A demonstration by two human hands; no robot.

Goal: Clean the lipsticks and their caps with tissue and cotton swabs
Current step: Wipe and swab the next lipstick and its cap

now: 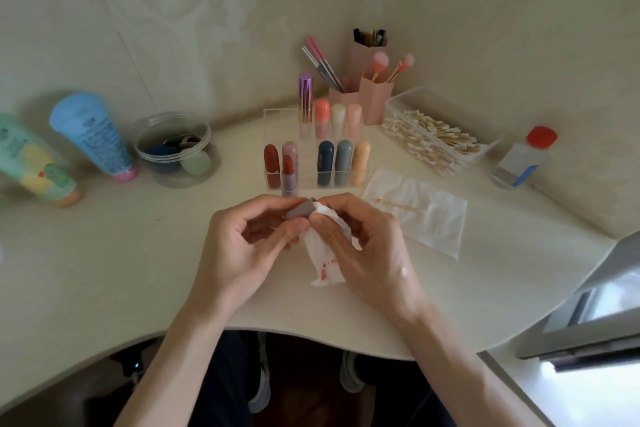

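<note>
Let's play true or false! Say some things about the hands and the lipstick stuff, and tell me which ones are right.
1. The left hand holds a grey cap. True.
2. The right hand holds a paintbrush. False: it holds a tissue with red smears.
3. One lipstick stands uncapped in front of the others. True.
4. The cotton swabs are piled on the left. False: they are on the right.
5. The bottle has a blue cap. False: its cap is red.
</note>
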